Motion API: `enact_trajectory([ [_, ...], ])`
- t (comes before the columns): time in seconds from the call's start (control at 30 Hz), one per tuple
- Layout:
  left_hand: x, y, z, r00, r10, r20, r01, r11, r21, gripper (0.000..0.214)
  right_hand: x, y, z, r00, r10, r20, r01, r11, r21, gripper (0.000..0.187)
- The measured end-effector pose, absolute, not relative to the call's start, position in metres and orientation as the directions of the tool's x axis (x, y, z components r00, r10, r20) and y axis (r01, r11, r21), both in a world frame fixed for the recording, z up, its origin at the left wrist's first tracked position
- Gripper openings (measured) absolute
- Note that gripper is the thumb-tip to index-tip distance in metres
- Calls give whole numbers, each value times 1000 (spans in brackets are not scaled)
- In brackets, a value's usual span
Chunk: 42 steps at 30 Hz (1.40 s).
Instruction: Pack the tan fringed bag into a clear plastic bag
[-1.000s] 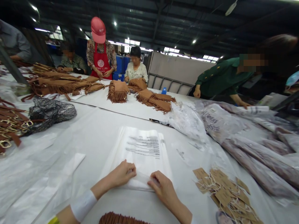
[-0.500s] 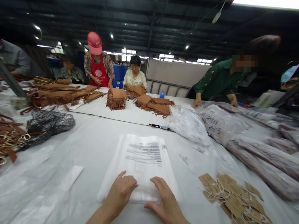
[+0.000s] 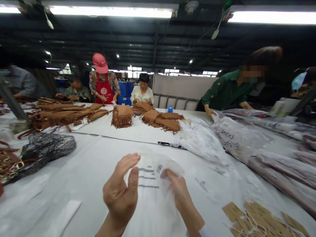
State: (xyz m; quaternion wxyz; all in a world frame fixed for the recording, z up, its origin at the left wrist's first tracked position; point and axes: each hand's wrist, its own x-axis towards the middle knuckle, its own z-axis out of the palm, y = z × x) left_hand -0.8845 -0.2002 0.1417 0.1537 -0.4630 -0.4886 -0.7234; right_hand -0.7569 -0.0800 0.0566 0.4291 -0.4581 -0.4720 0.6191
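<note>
Clear plastic bags (image 3: 148,204) with black printed lines and a barcode stand lifted and curved in front of me. My right hand (image 3: 179,187) pinches them at the right edge, thumb near the barcode. At their left edge is my left hand (image 3: 122,187), fingers stretched forward and thumb apart, with no firm grip showing. How many bags are in the stack cannot be made out. Brown paper tags (image 3: 261,219) with white strings lie in a pile to the right of my right hand.
Brown fringed pieces (image 3: 122,115) lie across the far table, where co-workers stand and sit. Filled plastic bags (image 3: 229,131) line the right side, near a person in green. At left are a dark speckled bundle (image 3: 49,144) and straps with gold buckles (image 3: 16,166).
The bags lay flat on the table and are now lifted and bent upward. My right hand has closed on their right edge; my left hand has risen along the left edge.
</note>
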Motion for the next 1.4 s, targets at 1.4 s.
enact_trajectory([
  [1.4, -960, -174, 111, -468, 861, -197, -655, -189, 731, 76, -714, -79, 103, -606, 788, -108, -206, -286, -936, 38],
])
